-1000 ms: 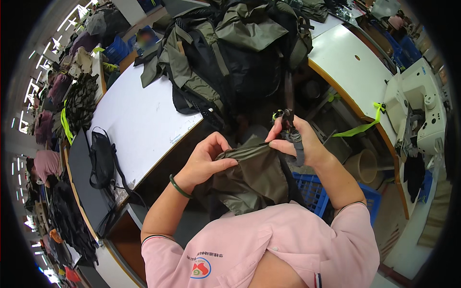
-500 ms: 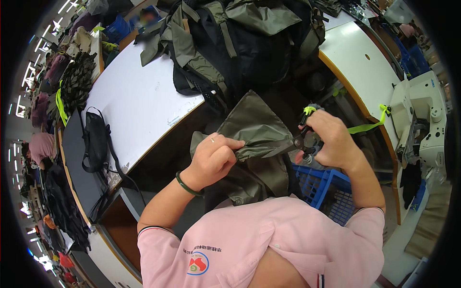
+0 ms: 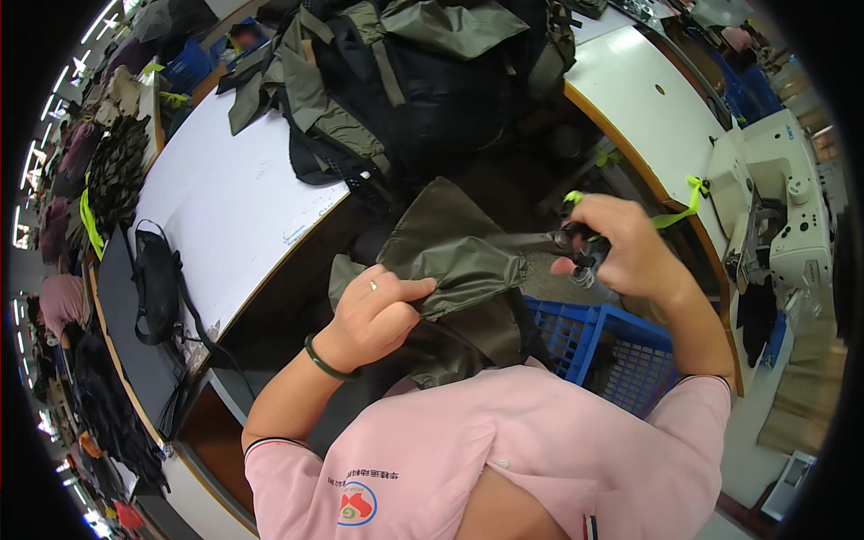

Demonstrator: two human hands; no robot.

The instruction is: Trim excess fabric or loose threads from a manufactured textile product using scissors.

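Olive-green fabric, thin and creased, hangs over my lap with a pointed flap standing up. My left hand, wearing a ring and a dark bangle at the wrist, is closed on its left part, thumb and index finger pinching it. Off the fabric's right side, my right hand grips dark-handled scissors. Their blades point left toward the fabric edge and are blurred, so I cannot tell whether they touch it. Yellow-green ribbon is tied around the handle.
A large black and olive backpack rests ahead on the white table. A blue crate sits below my right hand. At the right stands a white sewing machine; yellow-green ribbon runs from near it. A black pouch lies left.
The scissors have moved from across the fabric near my left fingers to its right edge. My left hand keeps its pinch. The whole view has shifted slightly.
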